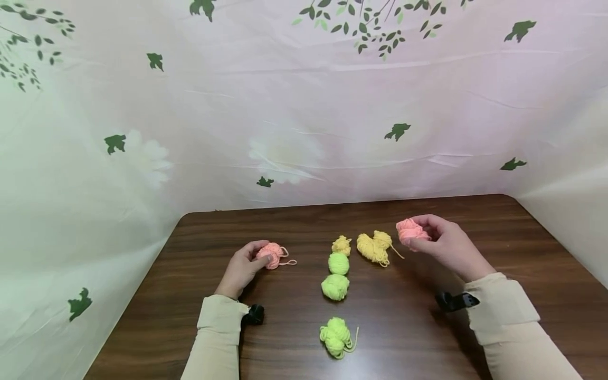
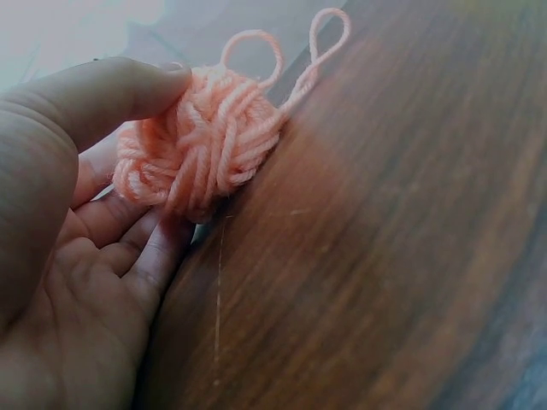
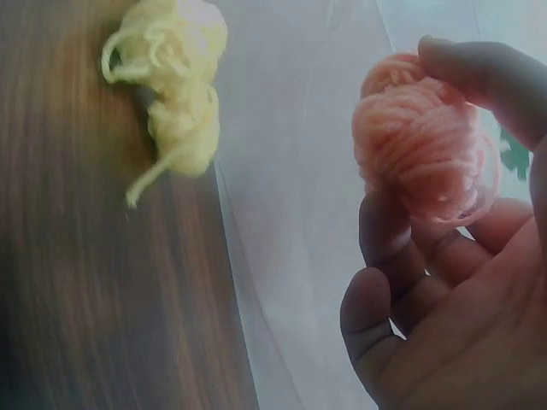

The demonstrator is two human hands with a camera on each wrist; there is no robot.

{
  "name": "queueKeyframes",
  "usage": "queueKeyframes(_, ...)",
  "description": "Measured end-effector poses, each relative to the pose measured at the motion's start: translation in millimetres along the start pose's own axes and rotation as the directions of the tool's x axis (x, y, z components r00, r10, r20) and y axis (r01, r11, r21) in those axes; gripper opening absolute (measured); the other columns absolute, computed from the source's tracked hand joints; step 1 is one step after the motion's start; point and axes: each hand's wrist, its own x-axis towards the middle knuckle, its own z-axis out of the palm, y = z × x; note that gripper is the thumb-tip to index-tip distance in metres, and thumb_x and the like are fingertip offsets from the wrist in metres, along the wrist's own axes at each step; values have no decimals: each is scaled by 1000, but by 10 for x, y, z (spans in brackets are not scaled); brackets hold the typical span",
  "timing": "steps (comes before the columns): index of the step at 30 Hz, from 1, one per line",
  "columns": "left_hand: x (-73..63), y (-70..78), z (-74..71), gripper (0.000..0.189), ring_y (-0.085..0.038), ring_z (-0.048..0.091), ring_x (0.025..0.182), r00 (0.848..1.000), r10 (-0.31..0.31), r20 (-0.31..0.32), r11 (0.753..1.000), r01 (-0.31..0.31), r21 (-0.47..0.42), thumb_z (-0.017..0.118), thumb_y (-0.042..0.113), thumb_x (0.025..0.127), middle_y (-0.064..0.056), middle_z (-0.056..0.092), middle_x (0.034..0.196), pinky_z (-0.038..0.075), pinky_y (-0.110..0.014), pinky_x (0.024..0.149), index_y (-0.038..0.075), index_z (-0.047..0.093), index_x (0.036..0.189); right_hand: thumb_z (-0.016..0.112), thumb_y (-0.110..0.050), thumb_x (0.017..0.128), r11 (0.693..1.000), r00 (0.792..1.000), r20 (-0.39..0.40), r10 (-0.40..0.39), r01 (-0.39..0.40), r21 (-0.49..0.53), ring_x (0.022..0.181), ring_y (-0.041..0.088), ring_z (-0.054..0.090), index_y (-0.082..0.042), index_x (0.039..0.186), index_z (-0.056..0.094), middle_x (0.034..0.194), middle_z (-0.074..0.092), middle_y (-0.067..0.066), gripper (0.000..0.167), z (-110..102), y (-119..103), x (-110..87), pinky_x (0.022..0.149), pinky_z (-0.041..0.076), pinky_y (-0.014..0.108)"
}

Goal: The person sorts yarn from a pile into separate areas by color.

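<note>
My left hand (image 1: 240, 269) pinches a small pink yarn ball (image 1: 269, 255) between thumb and fingers, low over the left part of the table. Loose loops of its strand stick out to the right. In the left wrist view that pink yarn ball (image 2: 205, 141) sits between the thumb and the fingertips. Raised above the table at the right, my right hand (image 1: 448, 245) grips another pink yarn ball (image 1: 411, 231). The right wrist view shows this pink yarn ball (image 3: 419, 141) held by the thumb on top and fingers beneath. Yellow yarn (image 1: 375, 247) lies just left of it.
A column runs down the table's middle: a small yellow yarn ball (image 1: 341, 246), a round green yarn ball (image 1: 339, 263) and a larger green one (image 1: 335, 287). Nearer lies a loose green yarn ball (image 1: 336, 338). Behind the dark wooden table (image 1: 285, 338) hangs a printed curtain (image 1: 304, 105).
</note>
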Motion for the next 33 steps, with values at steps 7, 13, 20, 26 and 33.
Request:
queueKeyframes(7,-7,14,66,41,-21,59,108,1000,9,4,999,-9,-35,73,11,92,-12,64,127,49,-23,83,6,63,132,81,-29,87,999,999,25,-31,32,-6,86,19,59,-5,126,61,105,67,11,50,178,-83,-45,67,52,25)
queueKeyframes(13,-3,7,59,41,-19,59,109,1000,11,-6,999,-11,-35,74,8,91,-11,65,126,49,-22,83,7,64,131,81,-29,86,996,995,51,-84,85,-24,85,20,59,-6,123,63,101,68,6,47,352,-162,-8,69,51,25)
queueKeyframes(20,-1,15,48,42,-20,59,109,1000,-5,-4,999,5,-51,74,7,91,-9,65,127,50,-22,83,7,64,131,83,-25,85,992,991,61,-117,119,-28,82,19,60,-8,119,65,95,68,3,43,496,-201,30,68,51,26)
queueKeyframes(26,-2,28,37,42,-21,59,111,1000,-13,-6,999,12,-43,74,10,91,-8,64,128,49,-25,87,9,64,132,83,-21,83,994,991,79,-105,105,6,81,19,62,-9,119,65,94,68,3,41,602,-247,58,65,52,28)
queueKeyframes(33,1,-14,15,41,-21,58,112,1000,1,-9,1000,-1,-12,73,15,93,-9,64,128,48,-29,88,10,64,133,83,-19,83,991,988,93,-124,119,54,83,16,67,-9,119,64,101,70,3,42,719,-308,74,68,53,28)
